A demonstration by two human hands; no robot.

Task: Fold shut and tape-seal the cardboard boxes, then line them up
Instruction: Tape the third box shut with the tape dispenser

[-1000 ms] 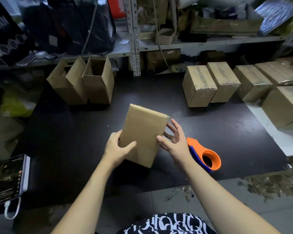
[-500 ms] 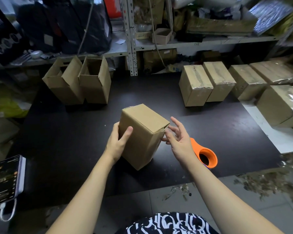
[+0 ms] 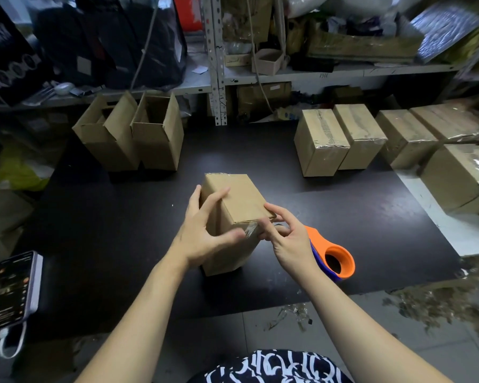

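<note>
The held box [image 3: 238,200] is matt brown cardboard with glossy clear tape at its edge; the counter [image 3: 315,217] is smooth matt black, the tape dispenser [image 3: 339,259] glossy orange plastic, the sealed boxes [image 3: 340,136] shiny with tape

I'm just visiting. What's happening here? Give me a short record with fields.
Held item: cardboard box, closed, tape at its near top edge
Left hand: grips the box's left side
Right hand: fingers at the box's right corner
Tape dispenser: orange, on the table, beside the right hand
Open boxes: two, far left
Sealed boxes: lined up, far right
</note>
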